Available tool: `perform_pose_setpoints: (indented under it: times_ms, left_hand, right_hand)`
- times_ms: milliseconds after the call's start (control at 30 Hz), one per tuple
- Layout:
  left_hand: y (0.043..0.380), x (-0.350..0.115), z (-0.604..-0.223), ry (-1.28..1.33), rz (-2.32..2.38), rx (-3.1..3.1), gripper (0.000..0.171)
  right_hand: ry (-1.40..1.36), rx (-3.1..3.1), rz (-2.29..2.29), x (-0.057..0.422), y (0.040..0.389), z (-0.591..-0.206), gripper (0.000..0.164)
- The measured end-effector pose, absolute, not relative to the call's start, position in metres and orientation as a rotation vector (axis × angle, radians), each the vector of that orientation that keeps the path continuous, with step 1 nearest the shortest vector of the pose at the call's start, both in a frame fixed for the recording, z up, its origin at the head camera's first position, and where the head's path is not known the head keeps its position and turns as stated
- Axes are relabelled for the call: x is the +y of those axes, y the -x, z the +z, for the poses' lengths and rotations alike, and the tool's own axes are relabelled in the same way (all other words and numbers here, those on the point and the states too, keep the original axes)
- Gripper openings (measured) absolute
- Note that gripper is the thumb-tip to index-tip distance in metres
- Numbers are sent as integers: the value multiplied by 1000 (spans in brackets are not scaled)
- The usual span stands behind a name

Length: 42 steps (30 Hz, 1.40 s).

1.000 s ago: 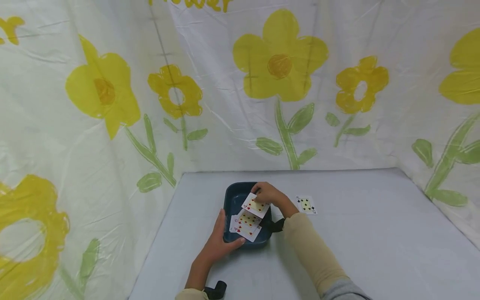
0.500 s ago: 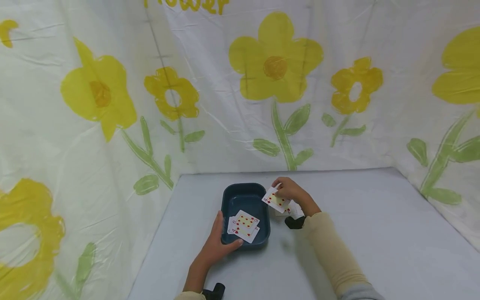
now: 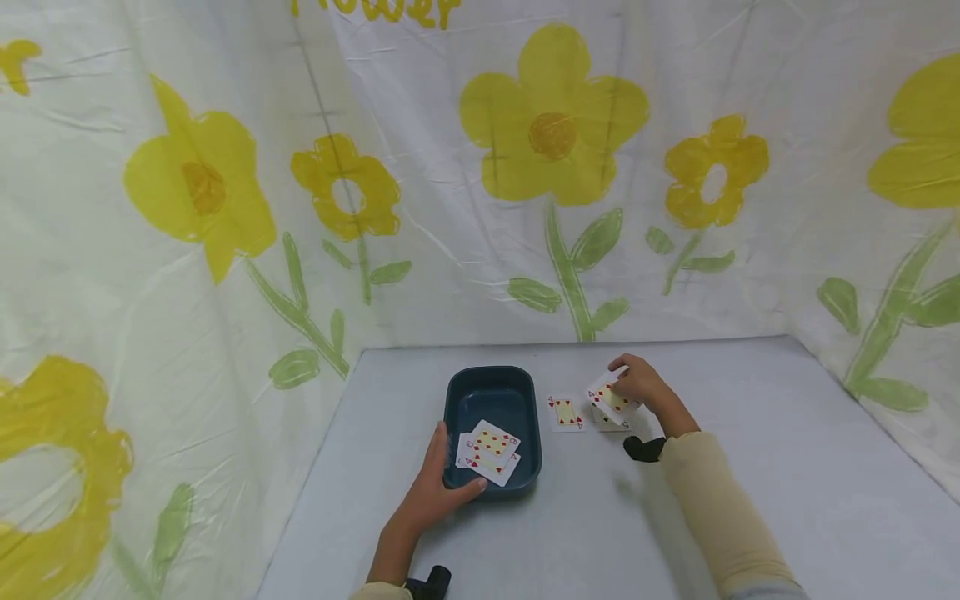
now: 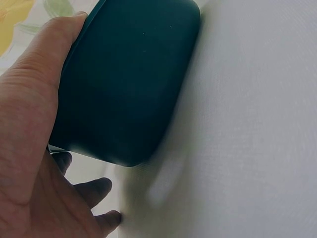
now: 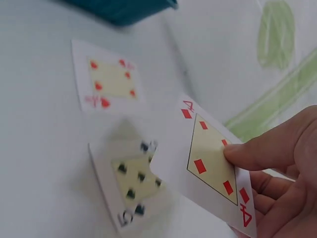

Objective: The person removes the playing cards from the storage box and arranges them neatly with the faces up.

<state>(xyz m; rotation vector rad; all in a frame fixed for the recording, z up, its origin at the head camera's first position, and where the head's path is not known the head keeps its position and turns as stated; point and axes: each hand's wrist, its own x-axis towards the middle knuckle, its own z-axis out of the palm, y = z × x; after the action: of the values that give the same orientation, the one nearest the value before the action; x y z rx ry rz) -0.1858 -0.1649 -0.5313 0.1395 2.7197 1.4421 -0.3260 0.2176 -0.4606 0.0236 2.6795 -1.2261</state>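
Observation:
My left hand (image 3: 438, 483) grips the near left corner of a dark teal tray (image 3: 491, 382), its thumb along the near rim and the other fingers at the left side. Inside lie several overlapping playing cards, a six of diamonds (image 3: 491, 440) uppermost. Between thumb and fingers, my right hand (image 3: 647, 390) pinches a four of diamonds (image 5: 210, 163), tilted above the table. Beneath it, a black five (image 5: 133, 181) lies face up, partly covered by the held card in the head view. A four of hearts (image 3: 566, 413) rests face up between that five and the tray.
The table (image 3: 720, 375) has a pale grey-white cover. Behind it and along the sides hangs a white sheet (image 3: 442, 283) painted with yellow flowers.
My right hand has carried the four of diamonds from over the tray rightward to above the black five. The four of hearts on the table has come into full view. My left hand stays at the tray.

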Motion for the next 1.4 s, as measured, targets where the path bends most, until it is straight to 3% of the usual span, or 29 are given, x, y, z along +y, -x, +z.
perform_pose_setpoints:
  times_ms: [533,1400]
  left_hand:
    - [187,-167,-531,-130,1422,2717,120]
    - [188,-166,-532,-149,1427,2719,118]
  right_hand:
    - [-335,2660,-1174,288,319,-494,46]
    - [-325,2987,-957,283,312,-507,36]
